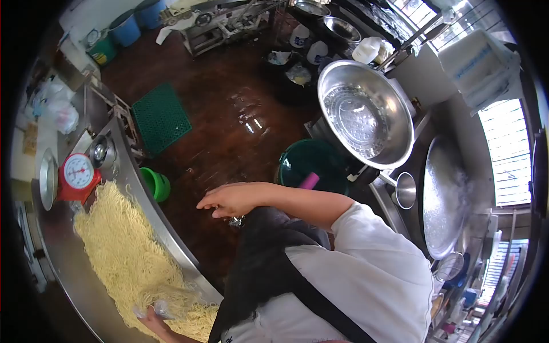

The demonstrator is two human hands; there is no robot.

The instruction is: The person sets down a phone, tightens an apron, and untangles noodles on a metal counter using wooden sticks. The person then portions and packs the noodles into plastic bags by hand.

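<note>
At the lower left, my left hand grips a clear plastic bag that lies among the noodles. Some strands show through the plastic; part of the hand is cut off by the view's dark border. A large heap of pale yellow noodles spreads along a steel table. My right hand hovers over the floor in front of my body. Its fingers stretch out to the left, apart from the table, and I see nothing in them.
A red dial scale and metal bowl stand beyond the noodles. Below the table edge is a bright green bucket. On my right are a big steel basin, a dark green tub, a ladle and a steaming wok.
</note>
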